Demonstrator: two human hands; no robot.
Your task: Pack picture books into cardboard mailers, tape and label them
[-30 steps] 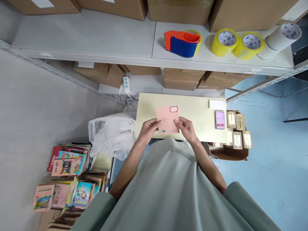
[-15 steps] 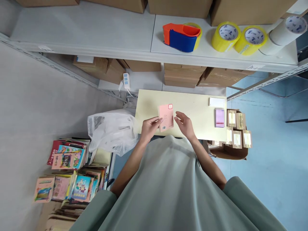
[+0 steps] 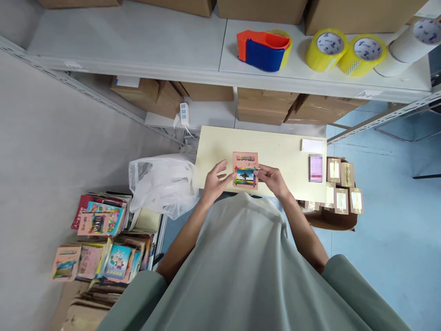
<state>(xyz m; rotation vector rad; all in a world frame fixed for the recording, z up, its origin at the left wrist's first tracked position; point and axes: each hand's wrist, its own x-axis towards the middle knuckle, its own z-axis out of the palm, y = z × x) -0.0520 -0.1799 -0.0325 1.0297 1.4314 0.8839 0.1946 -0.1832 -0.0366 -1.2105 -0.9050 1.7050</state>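
A small pink book (image 3: pixel 245 158) faces me with its front cover, which has a picture of a tree under a line of title characters. My right hand (image 3: pixel 272 178) grips it by the right edge, thumb on the cover and fingers behind. At the book's left side is my left hand (image 3: pixel 216 181), fingers spread apart and thumb tip at the edge; whether the thumb touches I cannot tell. Both hands are over the near side of a pale yellow table (image 3: pixel 217 142). On its right end lie a purple pixelated item (image 3: pixel 315 168) and a white box (image 3: pixel 312 146).
Stacks of books (image 3: pixel 99 220) stand at lower left, beside a white plastic bag (image 3: pixel 163 184). A carton of small boxes (image 3: pixel 339 223) sits right of the table. Ahead, a grey shelf (image 3: pixel 138 41) bears a tape dispenser (image 3: pixel 263 53), tape rolls (image 3: pixel 327 50) and cardboard boxes (image 3: pixel 262 9).
The book has been turned over, from its back cover with a barcode to its front cover. My left hand has let go of it, and my right hand, open half a second ago, now holds it.
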